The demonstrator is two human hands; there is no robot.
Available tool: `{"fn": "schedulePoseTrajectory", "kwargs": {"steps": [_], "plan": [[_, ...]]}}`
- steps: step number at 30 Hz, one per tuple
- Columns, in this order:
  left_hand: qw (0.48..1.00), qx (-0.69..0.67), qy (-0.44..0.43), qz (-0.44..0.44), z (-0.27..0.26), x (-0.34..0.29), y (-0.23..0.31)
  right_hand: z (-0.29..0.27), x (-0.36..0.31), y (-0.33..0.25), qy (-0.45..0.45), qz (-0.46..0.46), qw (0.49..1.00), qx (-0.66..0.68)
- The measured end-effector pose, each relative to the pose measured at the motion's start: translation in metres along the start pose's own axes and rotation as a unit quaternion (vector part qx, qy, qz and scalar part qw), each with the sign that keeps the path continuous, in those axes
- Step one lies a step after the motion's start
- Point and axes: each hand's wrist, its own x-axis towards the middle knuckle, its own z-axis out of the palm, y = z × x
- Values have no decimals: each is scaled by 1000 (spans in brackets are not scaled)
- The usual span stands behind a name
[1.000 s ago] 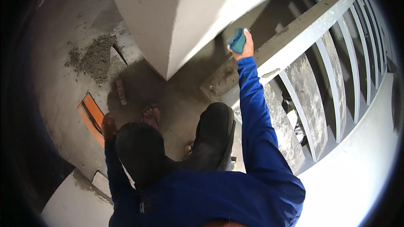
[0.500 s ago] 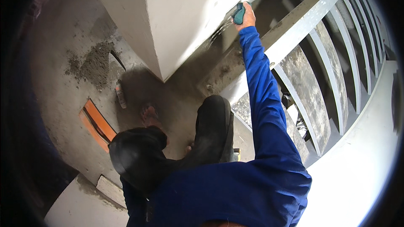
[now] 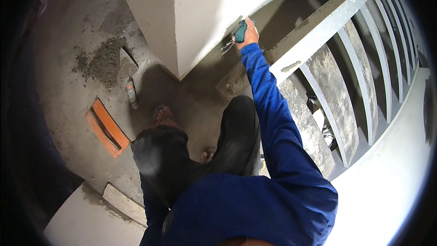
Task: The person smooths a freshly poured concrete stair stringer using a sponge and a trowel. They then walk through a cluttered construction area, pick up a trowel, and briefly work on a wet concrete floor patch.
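My right hand [image 3: 248, 35] reaches forward with the arm stretched out, its fingers closed round a wet teal sponge [image 3: 240, 32]. The sponge is at the lower edge of the white wall [image 3: 205, 13], just right of its corner, and pale wet streaks show beneath it. Whether it presses on the wall I cannot tell. Only part of my left sleeve [image 3: 154, 209] shows, beside my dark trouser leg; the left hand is hidden.
On the grey floor at left lie a mortar heap [image 3: 107, 61], a grey-and-orange cylindrical piece [image 3: 132, 93] and an orange float [image 3: 109, 130] with a dark handle. A pale railing [image 3: 327, 23] with slats runs along the right. A pale slab [image 3: 123, 204] lies lower left.
My right hand has come back nearer and to the left along the wall's base, still gripping the sponge. The view has shifted slightly, and my left foot shows more.
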Motion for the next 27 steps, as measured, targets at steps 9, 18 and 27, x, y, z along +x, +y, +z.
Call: {"fn": "schedulePoseTrajectory", "kwargs": {"steps": [9,18,27], "plan": [[999,28,-2,35,2,57,43,2,-47,47,-13,69,997,29],[989,126,30,72,-8,140,100,-27,-36,84,36,31,999,-13],[940,233,224,-112,-18,261,49,-51,-60,73,-47,179,982,-32]]}}
